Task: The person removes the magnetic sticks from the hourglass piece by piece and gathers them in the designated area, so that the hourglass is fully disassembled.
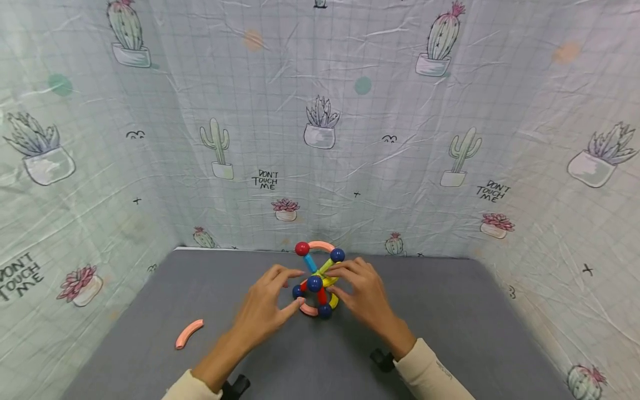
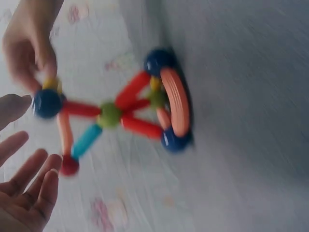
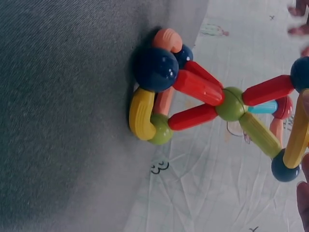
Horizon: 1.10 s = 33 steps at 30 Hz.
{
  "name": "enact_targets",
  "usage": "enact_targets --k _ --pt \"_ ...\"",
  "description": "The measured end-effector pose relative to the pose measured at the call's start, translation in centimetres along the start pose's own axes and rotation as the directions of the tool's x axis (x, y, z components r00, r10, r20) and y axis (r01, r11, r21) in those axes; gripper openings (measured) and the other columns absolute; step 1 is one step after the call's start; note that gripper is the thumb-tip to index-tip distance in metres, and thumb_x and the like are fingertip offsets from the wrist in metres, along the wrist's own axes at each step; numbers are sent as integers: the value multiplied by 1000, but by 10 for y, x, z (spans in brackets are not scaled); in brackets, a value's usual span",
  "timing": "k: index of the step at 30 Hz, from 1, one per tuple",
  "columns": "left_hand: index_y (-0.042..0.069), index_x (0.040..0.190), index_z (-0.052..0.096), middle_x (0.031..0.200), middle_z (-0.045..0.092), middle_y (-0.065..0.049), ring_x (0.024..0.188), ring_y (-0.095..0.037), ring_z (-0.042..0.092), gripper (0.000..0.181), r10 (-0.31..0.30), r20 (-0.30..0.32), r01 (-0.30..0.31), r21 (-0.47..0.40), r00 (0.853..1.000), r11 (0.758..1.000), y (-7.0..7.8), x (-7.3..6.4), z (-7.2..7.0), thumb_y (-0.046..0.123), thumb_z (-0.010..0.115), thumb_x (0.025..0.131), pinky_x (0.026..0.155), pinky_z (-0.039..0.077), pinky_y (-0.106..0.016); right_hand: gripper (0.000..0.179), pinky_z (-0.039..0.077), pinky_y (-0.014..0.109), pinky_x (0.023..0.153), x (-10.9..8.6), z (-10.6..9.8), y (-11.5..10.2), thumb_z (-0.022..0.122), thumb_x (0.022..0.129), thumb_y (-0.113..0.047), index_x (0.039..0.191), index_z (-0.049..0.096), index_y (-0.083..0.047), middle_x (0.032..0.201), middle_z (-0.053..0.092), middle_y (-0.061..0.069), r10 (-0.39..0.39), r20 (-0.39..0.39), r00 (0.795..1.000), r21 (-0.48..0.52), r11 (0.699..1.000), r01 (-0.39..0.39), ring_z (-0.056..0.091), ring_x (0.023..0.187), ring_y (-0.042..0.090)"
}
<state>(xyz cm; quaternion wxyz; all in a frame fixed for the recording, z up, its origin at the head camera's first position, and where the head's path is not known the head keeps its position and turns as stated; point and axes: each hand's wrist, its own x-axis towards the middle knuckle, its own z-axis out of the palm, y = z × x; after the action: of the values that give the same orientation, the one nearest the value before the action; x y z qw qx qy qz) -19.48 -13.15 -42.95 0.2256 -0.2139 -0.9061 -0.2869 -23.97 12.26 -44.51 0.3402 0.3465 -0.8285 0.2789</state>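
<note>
A toy of magnetic rods and balls stands on the table, branching above and below a central green ball [image 3: 231, 104]. Three red rods, one marked here [image 3: 193, 117], slope to its base of curved rods and balls. Its upper part has a blue rod [image 2: 87, 140], a red ball [image 1: 302, 248] and navy balls [image 1: 337, 255]. My right hand [image 1: 362, 294] pinches the upper yellow curved rod [image 3: 297, 140] between thumb and fingers. On the other side, my left hand [image 1: 255, 311] is spread beside the toy, fingers extended near the front navy ball [image 1: 314, 283], holding nothing.
A loose salmon-pink curved rod [image 1: 189, 333] lies on the grey tabletop [image 1: 450, 328], left of my left hand. Behind and along both sides of the table hangs a cactus-print cloth [image 1: 320, 166].
</note>
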Motion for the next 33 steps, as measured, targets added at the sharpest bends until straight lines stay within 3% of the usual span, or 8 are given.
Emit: enact_targets --k 5,10,16,23,33 --pt "19 127 72 112 64 1 83 -7 54 48 40 -41 -42 -34 998 999 11 15 30 24 93 84 68 48 -21 35 43 30 74 1 5 -4 96 78 -23 109 82 -17 113 76 -4 7 30 1000 -5 1000 -7 60 90 13" --pt "18 120 74 108 64 2 77 -6 53 40 32 -88 -37 -51 996 998 12 19 45 22 92 84 65 47 -21 29 49 29 77 1 10 -5 93 82 -20 109 81 -16 111 76 -4 -4 29 1000 25 1000 3 62 90 13" --pt "16 117 74 106 66 2 77 -10 57 35 22 -98 -29 -72 995 997 12 20 49 20 90 86 68 52 -22 26 55 31 79 0 10 -7 92 84 -15 107 81 -15 109 74 -3 13 27 1000 53 998 -14 63 93 13" --pt "13 115 75 105 69 1 82 -11 62 34 39 -115 -43 -35 993 998 14 21 49 17 88 85 75 60 -26 25 56 31 81 0 12 -8 91 85 -16 107 80 -15 108 74 -3 36 30 999 56 998 -38 63 96 14" --pt "14 110 76 99 66 2 79 -8 55 31 91 -110 -91 6 990 996 13 23 48 14 86 81 71 56 -24 23 55 31 82 -1 14 -8 91 85 -18 105 80 -16 107 73 -3 28 30 999 37 999 -29 62 94 13"
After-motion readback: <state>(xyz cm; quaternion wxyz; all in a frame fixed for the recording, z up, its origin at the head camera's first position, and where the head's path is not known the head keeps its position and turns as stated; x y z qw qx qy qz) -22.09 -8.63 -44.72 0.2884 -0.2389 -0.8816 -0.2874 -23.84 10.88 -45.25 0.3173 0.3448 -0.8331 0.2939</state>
